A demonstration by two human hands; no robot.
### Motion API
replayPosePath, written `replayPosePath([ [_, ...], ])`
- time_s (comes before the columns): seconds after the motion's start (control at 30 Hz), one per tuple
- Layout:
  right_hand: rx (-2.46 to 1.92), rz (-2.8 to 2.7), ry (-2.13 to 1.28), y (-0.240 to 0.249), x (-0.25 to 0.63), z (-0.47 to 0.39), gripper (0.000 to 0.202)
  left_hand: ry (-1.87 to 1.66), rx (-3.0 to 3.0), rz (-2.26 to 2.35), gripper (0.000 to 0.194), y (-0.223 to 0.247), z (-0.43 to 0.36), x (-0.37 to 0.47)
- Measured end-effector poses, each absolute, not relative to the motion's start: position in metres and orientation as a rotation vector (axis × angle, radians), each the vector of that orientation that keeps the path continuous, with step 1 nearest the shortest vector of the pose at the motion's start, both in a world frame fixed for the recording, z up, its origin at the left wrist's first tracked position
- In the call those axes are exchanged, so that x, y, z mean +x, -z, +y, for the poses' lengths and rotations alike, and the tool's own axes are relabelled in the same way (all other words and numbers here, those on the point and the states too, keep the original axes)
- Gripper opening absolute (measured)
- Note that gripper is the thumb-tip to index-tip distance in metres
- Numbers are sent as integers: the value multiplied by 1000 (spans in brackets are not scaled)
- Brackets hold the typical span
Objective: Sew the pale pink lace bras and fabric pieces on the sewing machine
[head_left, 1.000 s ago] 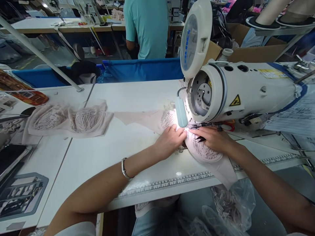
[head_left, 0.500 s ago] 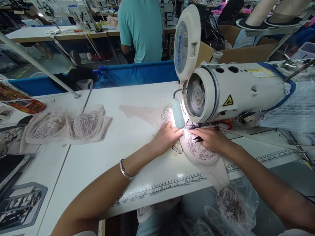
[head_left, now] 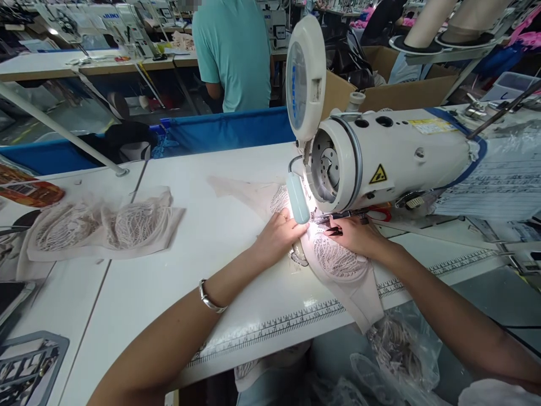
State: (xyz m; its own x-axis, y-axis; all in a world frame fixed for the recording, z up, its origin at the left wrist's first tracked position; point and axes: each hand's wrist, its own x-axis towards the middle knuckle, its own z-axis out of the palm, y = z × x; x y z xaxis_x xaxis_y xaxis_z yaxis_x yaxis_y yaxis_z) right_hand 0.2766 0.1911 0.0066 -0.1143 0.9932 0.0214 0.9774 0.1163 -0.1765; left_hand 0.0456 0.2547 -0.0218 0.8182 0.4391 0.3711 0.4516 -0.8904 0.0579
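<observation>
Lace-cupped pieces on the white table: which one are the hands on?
The lace piece at the sewing machine, left hand and right hand on it; the other piece lies apart at left, untouched.

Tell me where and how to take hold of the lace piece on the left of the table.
Pinch the lace piece at its right end, probably best from the right: there thin fabric lies fairly flat on the white tabletop, whereas its left end lies near the orange packet.

A pale workbench (head_left: pixel 38 65) stands beyond blue cloth (head_left: pixel 236 127).
</observation>
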Motion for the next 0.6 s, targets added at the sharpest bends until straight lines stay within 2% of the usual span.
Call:
replayPosePath([
  [0.23,-1958,-1961,-429,3,282,195,15,421,-2888,-715,30,10,215,62],
  [0.3,-1919,-1941,-474,7,285,195,17,370,-2857,-763,38,9,201,68],
  [0.37,-1857,-1989,-431,9,288,193,16,369,-2790,-816,50,11,190,72],
  [0.43,-1758,-2074,-316,9,290,190,17,376,-2752,-847,52,16,184,74],
  [0.6,-1568,-2312,-43,9,293,184,45,367,-2819,-843,43,25,187,75],
])
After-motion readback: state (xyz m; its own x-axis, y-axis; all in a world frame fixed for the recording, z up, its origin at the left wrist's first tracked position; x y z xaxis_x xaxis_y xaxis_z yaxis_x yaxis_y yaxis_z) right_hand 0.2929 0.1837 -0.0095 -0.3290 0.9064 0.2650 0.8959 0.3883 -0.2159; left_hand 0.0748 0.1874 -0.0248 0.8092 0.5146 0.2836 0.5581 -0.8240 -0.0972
